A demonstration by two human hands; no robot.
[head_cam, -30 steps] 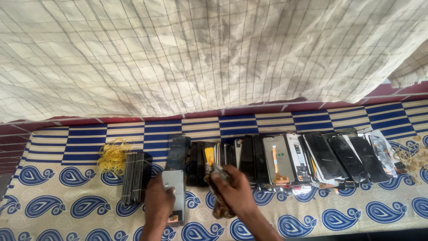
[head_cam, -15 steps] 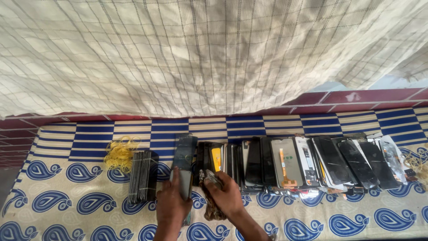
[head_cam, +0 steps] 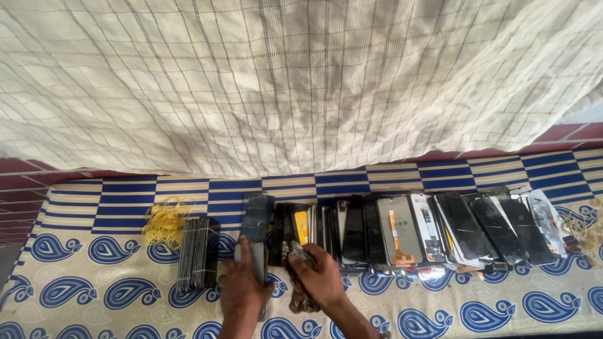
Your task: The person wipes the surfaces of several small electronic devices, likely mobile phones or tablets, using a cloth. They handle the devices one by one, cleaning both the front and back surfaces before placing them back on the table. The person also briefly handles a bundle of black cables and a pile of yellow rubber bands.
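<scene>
Where both hands (head_cam: pixel 282 282) meet, phone screen (head_cam: pixel 252 251) under left.

Under the left hand (head_cam: pixel 244 290) lies a grey phone panel (head_cam: pixel 253 258), smooth and dull, with a darker glossy glass panel (head_cam: pixel 257 216) just beyond its fingers. To its left stands a stack of dark panels (head_cam: pixel 196 252), thin-edged and matt, beside yellow rubber bands (head_cam: pixel 166 220). The right hand (head_cam: pixel 321 279) touches a patterned, soft-looking cloth pouch (head_cam: pixel 300 295). To its right run glossy black screens (head_cam: pixel 477 229). Beneath everything lies woven matt printed cloth (head_cam: pixel 94 251); beyond hangs a creased checked fabric sheet (head_cam: pixel 301 81).
</scene>
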